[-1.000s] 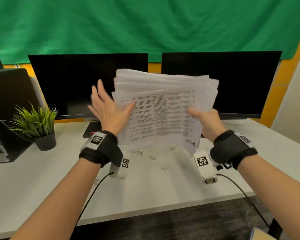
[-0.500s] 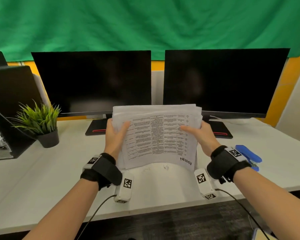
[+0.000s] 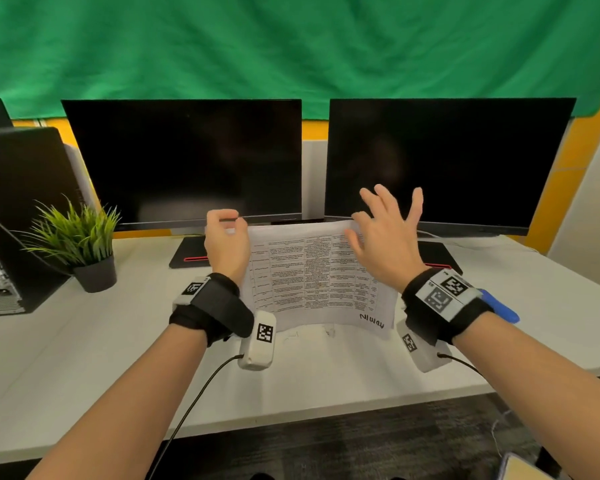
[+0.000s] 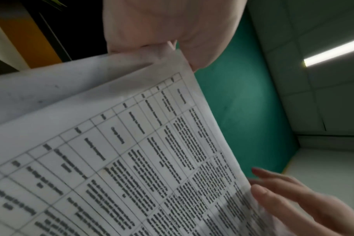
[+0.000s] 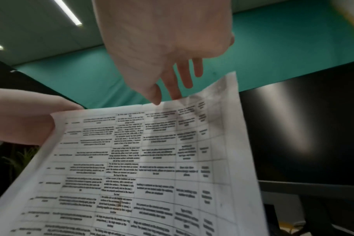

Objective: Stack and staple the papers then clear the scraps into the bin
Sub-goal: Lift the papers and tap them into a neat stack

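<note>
A stack of printed papers (image 3: 312, 278) stands on its lower edge on the white desk (image 3: 326, 382), leaning back toward the monitors. My left hand (image 3: 226, 237) grips its top-left corner, and the left wrist view shows the fingers (image 4: 162, 39) curled over that corner of the papers (image 4: 131, 159). My right hand (image 3: 385, 237) is open with its fingers spread at the top-right edge. In the right wrist view, the thumb tip (image 5: 156, 97) meets the top edge of the sheets (image 5: 152, 159). Small paper scraps (image 3: 330, 331) lie just in front of the stack. A blue stapler (image 3: 499, 306) shows behind my right wrist.
Two dark monitors (image 3: 187, 161) (image 3: 447, 161) stand close behind the papers on black bases. A potted plant (image 3: 80, 244) and a black computer case (image 3: 14, 202) sit at the left. Cables trail from both wrists over the desk's front edge.
The stack came down from in front of the monitors to stand on the desk. My right hand let go and spread open; my left hand shifted up to the top-left corner.
</note>
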`<action>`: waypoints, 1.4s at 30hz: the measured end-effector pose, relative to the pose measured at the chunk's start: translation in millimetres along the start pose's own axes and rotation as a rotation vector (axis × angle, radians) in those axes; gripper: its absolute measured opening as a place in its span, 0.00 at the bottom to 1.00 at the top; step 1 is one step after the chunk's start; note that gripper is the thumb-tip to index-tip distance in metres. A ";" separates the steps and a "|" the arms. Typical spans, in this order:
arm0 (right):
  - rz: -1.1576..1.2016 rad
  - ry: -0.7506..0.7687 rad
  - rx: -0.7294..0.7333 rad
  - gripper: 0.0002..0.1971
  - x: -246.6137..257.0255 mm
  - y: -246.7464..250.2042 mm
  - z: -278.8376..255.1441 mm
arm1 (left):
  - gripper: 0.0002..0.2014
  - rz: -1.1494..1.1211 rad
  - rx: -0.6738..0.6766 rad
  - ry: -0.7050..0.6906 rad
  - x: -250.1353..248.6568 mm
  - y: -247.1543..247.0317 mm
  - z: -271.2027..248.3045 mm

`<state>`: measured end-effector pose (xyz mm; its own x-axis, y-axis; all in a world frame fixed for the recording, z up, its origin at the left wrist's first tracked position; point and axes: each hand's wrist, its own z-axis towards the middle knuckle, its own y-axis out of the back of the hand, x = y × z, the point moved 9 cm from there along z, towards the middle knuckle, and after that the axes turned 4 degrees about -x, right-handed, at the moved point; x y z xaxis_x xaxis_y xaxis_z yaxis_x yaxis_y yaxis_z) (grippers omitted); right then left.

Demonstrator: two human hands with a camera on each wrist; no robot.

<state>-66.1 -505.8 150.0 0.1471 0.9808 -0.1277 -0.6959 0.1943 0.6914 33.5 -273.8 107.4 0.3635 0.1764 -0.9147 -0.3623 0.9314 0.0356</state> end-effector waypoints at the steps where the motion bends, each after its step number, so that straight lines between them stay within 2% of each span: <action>1: 0.001 0.035 0.038 0.22 7.7 -2.4 1.2 | 0.10 0.022 0.003 -0.034 -3.2 -0.3 -0.2; 3: 0.050 0.109 0.140 0.25 25.1 -11.1 1.4 | 0.12 0.096 0.024 -0.101 -9.0 -2.4 -0.2; 5: 0.078 0.126 0.223 0.25 35.9 -19.7 0.8 | 0.13 0.192 0.055 -0.151 -12.7 -3.6 -0.3; 6: 0.076 0.112 0.247 0.24 37.5 -22.4 0.7 | 0.14 0.307 0.075 -0.175 -13.5 -4.2 -0.6; 9: 0.133 0.070 0.246 0.17 39.2 -23.5 3.4 | 0.17 0.948 0.141 -0.382 -26.9 -20.5 -12.8; 10: 0.168 0.061 0.241 0.15 40.3 -23.1 4.2 | 0.20 1.019 0.171 -0.468 -36.3 -31.1 -20.9; 12: 0.226 0.040 0.252 0.17 40.9 -21.9 5.1 | 0.26 1.003 0.278 -0.624 -56.9 -57.8 -40.4; 14: 0.222 0.019 0.276 0.25 35.4 -21.8 1.9 | 0.25 1.027 0.440 -0.732 -61.7 -87.8 -57.4; 17: 0.127 -0.028 0.183 0.33 17.2 -12.6 -12.6 | 0.25 1.079 0.634 -0.770 -60.0 -112.2 -67.5; 19: 0.193 -0.114 0.045 0.29 3.2 -1.5 -38.2 | 0.23 1.095 0.700 -0.776 -59.0 -116.8 -68.9; 21: 0.291 -0.094 -0.041 0.16 3.0 -0.1 -72.2 | 0.19 1.129 0.704 -0.830 -59.5 -118.0 -68.2; 22: 0.315 -0.045 -0.007 0.11 8.5 -7.1 -88.4 | 0.19 1.143 0.704 -0.849 -60.7 -117.1 -68.0; 24: 0.412 0.015 0.203 0.05 19.5 -33.0 -114.0 | 0.20 1.136 0.664 -0.887 -68.6 -113.7 -65.7; 26: 0.552 -0.068 0.415 0.08 19.9 -63.3 -128.0 | 0.21 1.062 0.569 -0.926 -88.2 -105.2 -57.8; 28: 0.702 -0.315 0.461 0.12 3.9 -80.3 -123.5 | 0.18 0.915 0.492 -0.893 -110.4 -88.4 -44.2; 30: 0.978 -0.624 0.476 0.21 -10.1 -89.8 -113.0 | 0.12 0.692 0.475 -0.735 -118.5 -69.2 -25.6; 32: 1.356 -0.813 0.491 0.29 -9.1 -93.1 -94.0 | 0.10 0.466 0.511 -0.536 -110.1 -56.0 -12.1; 34: 1.643 -0.863 0.476 0.27 -7.4 -85.6 -68.2 | 0.12 0.298 0.542 -0.351 -89.9 -46.7 -11.1; 36: 1.785 -0.871 0.444 0.21 -9.8 -74.4 -49.4 | 0.14 0.191 0.486 -0.239 -66.8 -37.8 -15.3; 42: 1.567 -0.804 0.283 0.12 -12.4 -64.6 -42.2 | 0.16 0.026 0.291 -0.091 -7.1 -32.9 -47.5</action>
<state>-52.6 -530.0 77.0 -0.1360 -0.0354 0.9901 -0.3912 -0.9162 -0.0865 2.1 -320.8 93.6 0.4373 0.2174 -0.8726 -0.1159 0.9759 0.1850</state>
